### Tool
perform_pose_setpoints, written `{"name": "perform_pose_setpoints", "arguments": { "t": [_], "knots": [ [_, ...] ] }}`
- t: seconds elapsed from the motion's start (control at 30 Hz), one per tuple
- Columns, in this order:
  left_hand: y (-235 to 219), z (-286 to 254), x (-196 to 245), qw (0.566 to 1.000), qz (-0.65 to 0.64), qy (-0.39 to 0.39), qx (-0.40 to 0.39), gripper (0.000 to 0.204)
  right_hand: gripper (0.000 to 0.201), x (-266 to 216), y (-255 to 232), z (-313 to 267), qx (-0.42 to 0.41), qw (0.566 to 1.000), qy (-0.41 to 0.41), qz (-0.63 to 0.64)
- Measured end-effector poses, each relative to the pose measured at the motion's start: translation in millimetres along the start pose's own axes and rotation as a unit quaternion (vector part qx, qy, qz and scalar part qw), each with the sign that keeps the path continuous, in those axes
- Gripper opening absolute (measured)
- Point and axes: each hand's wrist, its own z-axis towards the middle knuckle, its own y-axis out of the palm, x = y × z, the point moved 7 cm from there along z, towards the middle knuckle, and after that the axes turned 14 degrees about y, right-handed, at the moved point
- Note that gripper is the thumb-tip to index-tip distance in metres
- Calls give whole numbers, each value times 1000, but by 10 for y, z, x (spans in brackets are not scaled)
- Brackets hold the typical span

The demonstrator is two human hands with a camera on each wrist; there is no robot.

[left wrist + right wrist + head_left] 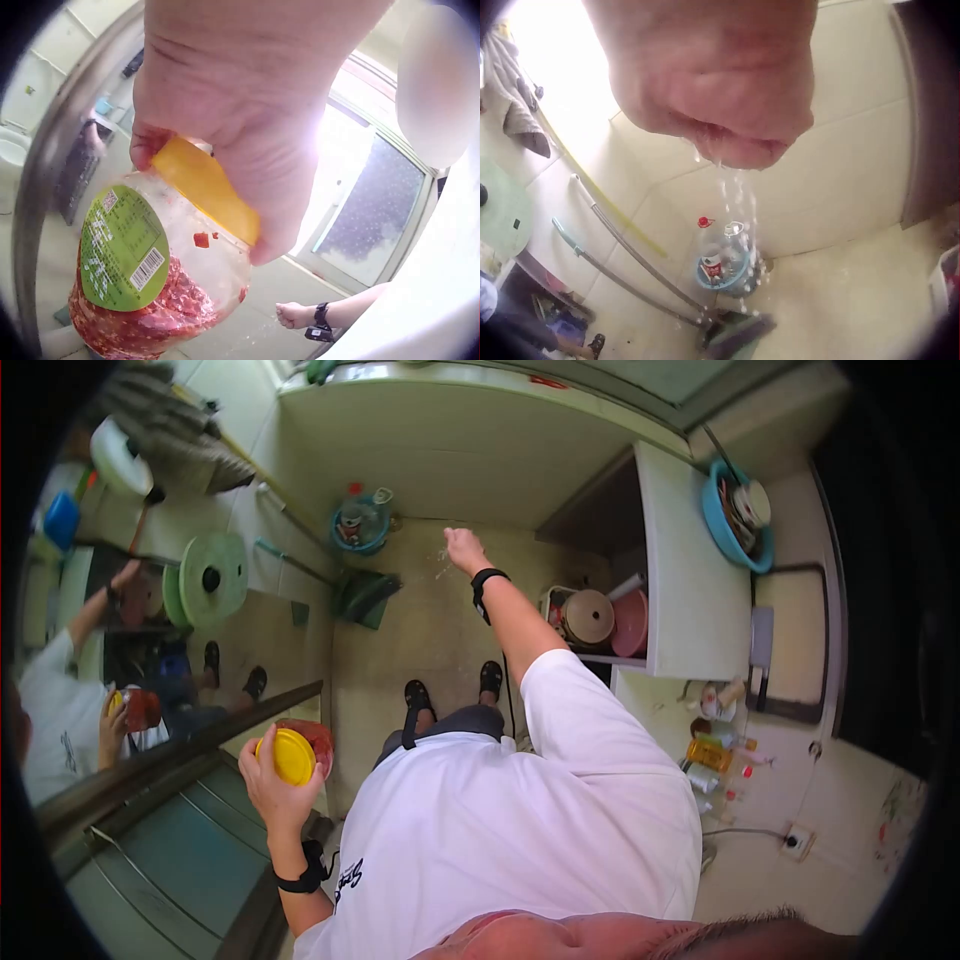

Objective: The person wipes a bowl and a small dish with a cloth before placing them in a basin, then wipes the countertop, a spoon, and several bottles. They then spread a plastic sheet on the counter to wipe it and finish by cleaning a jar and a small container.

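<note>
My left hand (277, 798) grips a clear plastic jar (184, 289) by its yellow screw lid (292, 758), fingers and thumb spread around the lid's edge. Red chopped chilli-like paste fills the lower part of the jar, and a green label (124, 247) with a barcode is on its side. The jar hangs tilted at the left of my body. Out in front, my right hand (462, 548) is curled into a fist, with no object showing in it. Water drops (739, 202) fall from under that fist toward the floor.
A blue bucket (727, 283) with plastic bottles stands in the far corner beside a green dustpan (366, 598). At right, an open cabinet (690, 560) holds pots, with a blue basin (715, 510) on top. A mirror-like surface (160, 690) lines the left.
</note>
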Motion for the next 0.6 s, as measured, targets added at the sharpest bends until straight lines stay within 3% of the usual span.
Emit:
{"name": "perform_pose_setpoints", "arguments": {
  "t": [0.17, 0.37, 0.4, 0.43, 0.47, 0.53, 0.6],
  "knots": [
    [27, -571, -367, 995, -6, -100, 4, 81, 50, -483, 93, 113, 21, 998, -48, -46],
    [162, -709, -477, 990, -22, -140, -3, 82, 42, -402, -81, 70, 72, 996, 30, -43],
    [187, -665, -458, 991, -27, -128, -1, 81, 37, -255, 52, 55, -37, 989, 85, 118],
    [214, -601, -434, 993, -33, -113, 2, 81, 32, -201, 108, -23, -140, 941, 133, 277],
    [262, -492, -417, 994, -39, -99, 2, 81, 32, -138, -20, -74, -125, 942, 135, 281],
    [318, -246, -293, 997, -66, -51, -5, 80, 26, -316, -331, -520, -207, 939, 23, 275],
    [366, 68, -99, 997, -78, 15, -4, 79, 27, -73, -737, -726, -165, 935, 32, 312]
  ]
}}
